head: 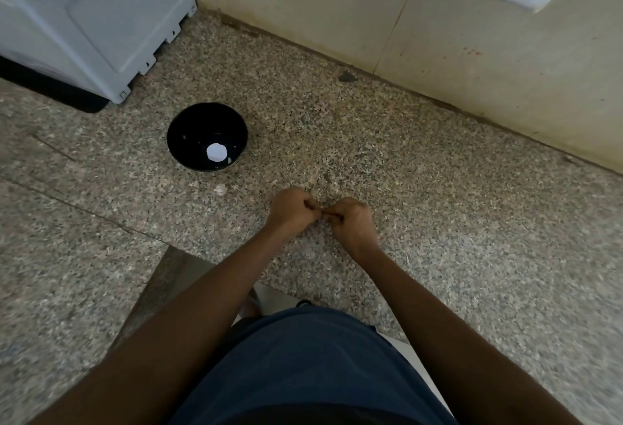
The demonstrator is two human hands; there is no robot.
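Head view: what do we log for the hands?
– Left hand and right hand meet fingertip to fingertip over the bench, fingers curled, both pinching a tiny piece between them; too small, we can't tell what.
– Nearby?
– Black bowl on the bench, well left of the hands, white chunk inside. Pale scrap lies on the bench between bowl and hands.

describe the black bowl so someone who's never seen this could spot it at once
Find the white appliance at the back left of the speckled stone counter. In front of its near corner sits the black bowl. It is the only dark round thing, holding one white round piece.
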